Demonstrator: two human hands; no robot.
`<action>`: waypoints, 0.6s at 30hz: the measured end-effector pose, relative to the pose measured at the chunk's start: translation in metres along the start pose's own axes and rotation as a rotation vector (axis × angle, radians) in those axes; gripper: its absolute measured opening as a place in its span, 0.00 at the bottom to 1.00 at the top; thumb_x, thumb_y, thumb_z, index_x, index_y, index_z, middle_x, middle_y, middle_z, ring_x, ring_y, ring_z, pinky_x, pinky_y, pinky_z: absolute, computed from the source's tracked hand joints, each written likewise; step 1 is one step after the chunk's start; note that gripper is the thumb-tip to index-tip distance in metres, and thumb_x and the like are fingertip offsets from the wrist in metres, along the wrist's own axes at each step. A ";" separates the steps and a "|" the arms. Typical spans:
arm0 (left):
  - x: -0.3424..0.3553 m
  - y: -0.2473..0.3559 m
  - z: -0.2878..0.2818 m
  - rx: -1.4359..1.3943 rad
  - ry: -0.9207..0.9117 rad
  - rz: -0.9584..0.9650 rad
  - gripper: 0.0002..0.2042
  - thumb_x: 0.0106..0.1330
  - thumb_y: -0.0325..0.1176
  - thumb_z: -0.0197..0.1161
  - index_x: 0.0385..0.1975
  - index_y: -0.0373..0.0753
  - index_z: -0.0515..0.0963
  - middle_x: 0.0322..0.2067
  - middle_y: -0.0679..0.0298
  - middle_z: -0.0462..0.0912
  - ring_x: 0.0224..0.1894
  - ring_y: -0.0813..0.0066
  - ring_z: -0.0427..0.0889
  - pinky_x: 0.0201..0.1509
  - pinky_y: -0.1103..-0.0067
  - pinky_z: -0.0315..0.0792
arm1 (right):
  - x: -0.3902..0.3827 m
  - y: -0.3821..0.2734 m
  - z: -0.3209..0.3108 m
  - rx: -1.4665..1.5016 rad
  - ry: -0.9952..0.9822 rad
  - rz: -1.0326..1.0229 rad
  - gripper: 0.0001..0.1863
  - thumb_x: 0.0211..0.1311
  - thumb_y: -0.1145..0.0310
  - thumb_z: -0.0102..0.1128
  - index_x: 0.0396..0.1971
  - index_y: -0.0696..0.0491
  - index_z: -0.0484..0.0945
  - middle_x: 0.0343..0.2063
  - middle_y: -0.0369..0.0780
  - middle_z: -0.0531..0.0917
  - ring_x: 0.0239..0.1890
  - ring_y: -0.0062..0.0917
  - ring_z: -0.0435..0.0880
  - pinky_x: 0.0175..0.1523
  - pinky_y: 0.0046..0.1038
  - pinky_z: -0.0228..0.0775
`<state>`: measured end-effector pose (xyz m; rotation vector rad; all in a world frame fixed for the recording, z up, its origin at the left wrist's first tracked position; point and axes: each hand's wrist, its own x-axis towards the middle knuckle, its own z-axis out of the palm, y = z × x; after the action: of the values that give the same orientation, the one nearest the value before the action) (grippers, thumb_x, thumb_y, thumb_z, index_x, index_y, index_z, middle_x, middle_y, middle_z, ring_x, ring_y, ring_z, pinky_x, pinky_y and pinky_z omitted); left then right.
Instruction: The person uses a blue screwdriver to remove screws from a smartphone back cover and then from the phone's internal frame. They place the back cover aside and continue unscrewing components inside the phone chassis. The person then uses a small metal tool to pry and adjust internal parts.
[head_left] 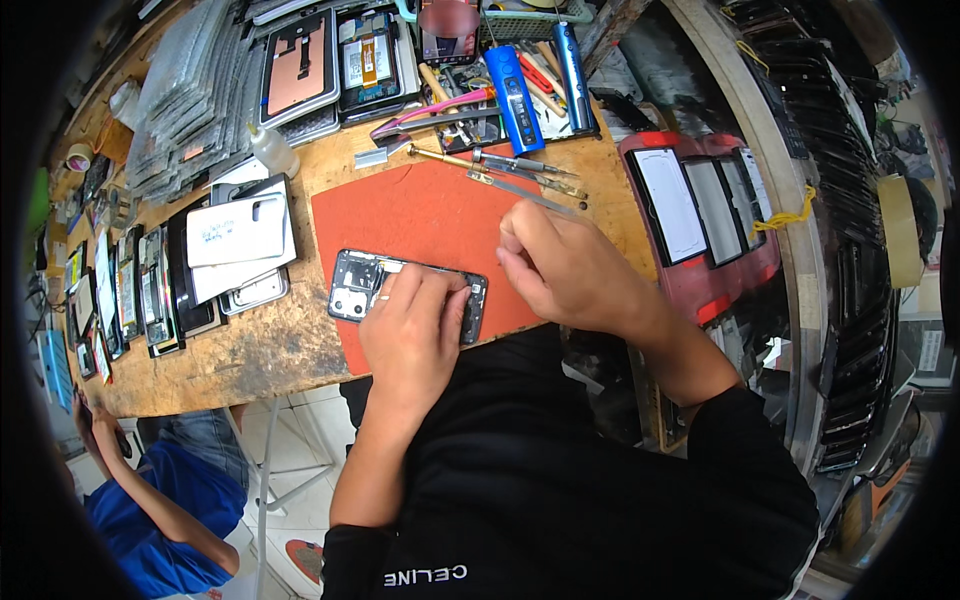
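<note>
Phone (361, 276) laid on the red mat (405, 212), its inner parts exposed. Opening judged done; no rear cover is fitted, so closing up is judged left. Left hand (412, 320) rested over the phone: fingers bent, bunched together, touching its inside; whether anything is pinched cannot be told. Right hand (560, 262) held above the mat's right side, apart from the phone: fingers curled in, thumb drawn toward the forefinger; any small thing between them is hidden.

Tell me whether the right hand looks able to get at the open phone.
Probably yes: the right hand is near the phone, with only orange mat showing between them, though the left hand covers part of the phone.
</note>
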<state>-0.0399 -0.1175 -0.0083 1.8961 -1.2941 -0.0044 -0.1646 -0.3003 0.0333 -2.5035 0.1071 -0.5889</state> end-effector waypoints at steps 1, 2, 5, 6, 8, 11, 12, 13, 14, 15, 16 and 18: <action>0.004 0.003 -0.003 0.038 -0.036 0.006 0.06 0.65 0.26 0.75 0.36 0.38 0.84 0.34 0.59 0.82 0.37 0.54 0.85 0.38 0.65 0.77 | 0.000 -0.001 -0.002 0.004 -0.009 0.018 0.11 0.66 0.80 0.64 0.41 0.57 0.69 0.31 0.48 0.82 0.36 0.51 0.86 0.39 0.46 0.77; 0.010 0.006 -0.006 0.071 -0.118 0.023 0.05 0.66 0.28 0.74 0.36 0.38 0.83 0.35 0.59 0.81 0.37 0.54 0.86 0.38 0.64 0.78 | 0.000 -0.002 -0.003 0.008 -0.019 0.037 0.11 0.66 0.80 0.64 0.41 0.56 0.69 0.31 0.48 0.82 0.37 0.51 0.86 0.40 0.47 0.77; 0.028 0.005 -0.013 0.235 -0.326 0.141 0.06 0.67 0.29 0.70 0.37 0.38 0.80 0.35 0.59 0.80 0.38 0.54 0.87 0.37 0.64 0.80 | 0.001 -0.005 -0.002 0.011 -0.013 0.032 0.10 0.67 0.79 0.64 0.41 0.56 0.70 0.32 0.49 0.82 0.37 0.51 0.86 0.40 0.47 0.77; 0.034 0.005 -0.013 0.289 -0.362 0.205 0.06 0.64 0.28 0.70 0.37 0.38 0.81 0.35 0.59 0.81 0.38 0.57 0.88 0.37 0.66 0.81 | 0.000 -0.005 -0.001 0.006 -0.005 0.023 0.10 0.67 0.79 0.64 0.41 0.56 0.70 0.32 0.48 0.82 0.37 0.51 0.86 0.40 0.47 0.77; 0.045 0.010 -0.015 0.403 -0.433 0.329 0.07 0.58 0.26 0.70 0.35 0.39 0.81 0.36 0.60 0.83 0.38 0.62 0.89 0.36 0.70 0.83 | -0.003 -0.004 0.002 0.006 0.021 0.030 0.10 0.67 0.79 0.63 0.41 0.57 0.70 0.32 0.49 0.83 0.37 0.51 0.86 0.40 0.47 0.77; 0.056 0.019 -0.012 0.526 -0.535 0.425 0.06 0.58 0.28 0.71 0.34 0.40 0.84 0.35 0.62 0.85 0.38 0.67 0.90 0.34 0.74 0.83 | -0.008 -0.003 0.005 0.016 0.056 0.058 0.10 0.67 0.80 0.64 0.41 0.57 0.71 0.33 0.49 0.83 0.37 0.51 0.87 0.40 0.47 0.77; 0.058 0.021 -0.009 0.572 -0.560 0.453 0.06 0.57 0.28 0.72 0.33 0.40 0.85 0.35 0.62 0.85 0.38 0.68 0.90 0.33 0.74 0.83 | -0.011 -0.003 0.005 0.011 0.070 0.074 0.10 0.67 0.80 0.64 0.41 0.57 0.71 0.33 0.49 0.84 0.37 0.51 0.87 0.40 0.46 0.78; 0.059 0.022 -0.009 0.560 -0.621 0.421 0.12 0.56 0.27 0.72 0.39 0.35 0.83 0.37 0.59 0.84 0.39 0.64 0.90 0.37 0.71 0.85 | -0.012 -0.002 0.007 0.026 0.080 0.078 0.10 0.67 0.80 0.64 0.41 0.57 0.71 0.32 0.49 0.83 0.36 0.51 0.87 0.40 0.46 0.78; 0.059 0.022 -0.010 0.553 -0.612 0.414 0.12 0.56 0.27 0.72 0.39 0.36 0.83 0.37 0.59 0.84 0.40 0.63 0.90 0.37 0.71 0.85 | -0.014 0.000 0.010 0.042 0.090 0.082 0.10 0.67 0.81 0.65 0.41 0.57 0.71 0.32 0.49 0.83 0.36 0.51 0.87 0.40 0.46 0.78; 0.058 0.023 -0.010 0.540 -0.605 0.415 0.11 0.56 0.27 0.72 0.39 0.36 0.83 0.37 0.59 0.84 0.40 0.63 0.90 0.37 0.71 0.85 | -0.016 0.001 0.010 0.053 0.104 0.095 0.11 0.66 0.81 0.65 0.41 0.57 0.71 0.32 0.49 0.83 0.36 0.51 0.87 0.40 0.46 0.78; 0.057 0.023 -0.009 0.528 -0.599 0.416 0.11 0.56 0.27 0.72 0.38 0.36 0.83 0.37 0.58 0.84 0.41 0.63 0.90 0.36 0.71 0.85 | -0.018 0.001 0.010 0.058 0.112 0.107 0.11 0.66 0.81 0.65 0.41 0.57 0.71 0.32 0.49 0.83 0.36 0.50 0.87 0.40 0.45 0.79; 0.056 0.023 -0.008 0.563 -0.543 0.445 0.08 0.57 0.28 0.72 0.37 0.37 0.85 0.35 0.62 0.85 0.38 0.67 0.91 0.35 0.74 0.84 | -0.020 0.001 0.009 0.072 0.122 0.132 0.12 0.66 0.81 0.66 0.41 0.57 0.71 0.32 0.48 0.83 0.36 0.49 0.87 0.40 0.44 0.79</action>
<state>-0.0280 -0.1589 0.0351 2.0930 -2.2593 0.0891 -0.1789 -0.2923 0.0180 -2.3691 0.2903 -0.6782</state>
